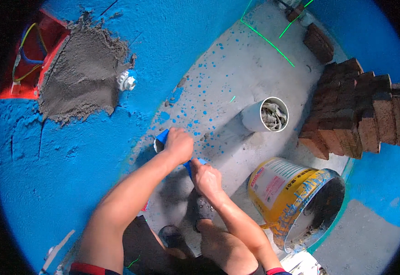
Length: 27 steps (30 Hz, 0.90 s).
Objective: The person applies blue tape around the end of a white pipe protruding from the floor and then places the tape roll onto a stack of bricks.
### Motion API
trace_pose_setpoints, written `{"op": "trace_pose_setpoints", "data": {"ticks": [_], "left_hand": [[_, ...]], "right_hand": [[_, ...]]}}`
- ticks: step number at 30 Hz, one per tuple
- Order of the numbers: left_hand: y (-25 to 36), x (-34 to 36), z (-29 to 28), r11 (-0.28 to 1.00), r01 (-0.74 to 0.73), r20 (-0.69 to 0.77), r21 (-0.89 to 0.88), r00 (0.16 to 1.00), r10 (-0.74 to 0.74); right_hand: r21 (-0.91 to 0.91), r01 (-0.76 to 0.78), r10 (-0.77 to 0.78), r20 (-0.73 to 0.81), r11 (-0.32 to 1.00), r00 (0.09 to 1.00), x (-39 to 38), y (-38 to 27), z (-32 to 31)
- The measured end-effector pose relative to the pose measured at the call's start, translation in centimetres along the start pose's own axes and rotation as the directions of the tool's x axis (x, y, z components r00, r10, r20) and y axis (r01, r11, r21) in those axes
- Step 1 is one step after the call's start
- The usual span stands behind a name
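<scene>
My left hand (179, 144) is closed around a blue thing (162, 136) with a pale, curved rim beside it, low over the floor by the wall's foot. Its kind I cannot make out. Just below and to the right, my right hand (206, 179) has its fingers closed on a blue piece (189, 167) that shows between the two hands. Whether both blue parts belong to one thing is hidden by my fingers. On the blue wall at upper left, a patch of grey mortar (84, 68) lies beside a red electrical box (30, 57) with loose wires, and a white pipe fitting (126, 81) sticks out.
A white pipe (251, 117) stuffed with crumpled material stands on the paint-spattered floor (230, 59). Right of me, a yellow bucket (273, 183) with mortar residue lies tilted. Behind it are stacked red-brown bricks (346, 114), with a single brick (319, 43) farther off. Green laser lines cross the far floor.
</scene>
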<state>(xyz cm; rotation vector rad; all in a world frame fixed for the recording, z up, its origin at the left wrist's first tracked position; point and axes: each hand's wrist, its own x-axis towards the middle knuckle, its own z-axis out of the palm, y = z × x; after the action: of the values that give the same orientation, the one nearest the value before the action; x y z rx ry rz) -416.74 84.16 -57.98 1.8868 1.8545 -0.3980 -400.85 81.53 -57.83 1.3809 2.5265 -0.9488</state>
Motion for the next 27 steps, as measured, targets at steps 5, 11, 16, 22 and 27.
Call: {"op": "trace_pose_setpoints", "data": {"ticks": [5, 11, 16, 22, 27], "left_hand": [[1.5, 0.5, 0.1, 0.984, 0.178, 0.023, 0.002, 0.984, -0.178], [1.7, 0.6, 0.7, 0.971, 0.231, -0.031, 0.06, 0.973, -0.229], [1.8, 0.7, 0.2, 0.981, 0.179, 0.08, 0.075, 0.979, -0.185], [1.8, -0.4, 1.7, 0.832, -0.176, 0.077, 0.526, 0.984, 0.159], [1.8, -1.3, 3.7, 0.577, -0.285, 0.091, 0.765, 0.936, 0.341]], "right_hand": [[0.007, -0.014, 0.014, 0.007, 1.0, 1.0, 0.0, -0.5, -0.3], [0.021, 0.035, -0.036, 0.014, 0.999, 0.999, -1.0, -1.6, -1.1], [0.06, 0.015, -0.017, 0.021, 0.998, 1.0, -2.8, -0.5, -2.3], [0.316, -0.264, 0.217, 0.176, 0.912, 0.96, -8.1, 1.5, -3.4], [0.459, -0.345, 0.299, 0.173, 0.819, 0.938, -8.3, 1.0, -4.7]]}}
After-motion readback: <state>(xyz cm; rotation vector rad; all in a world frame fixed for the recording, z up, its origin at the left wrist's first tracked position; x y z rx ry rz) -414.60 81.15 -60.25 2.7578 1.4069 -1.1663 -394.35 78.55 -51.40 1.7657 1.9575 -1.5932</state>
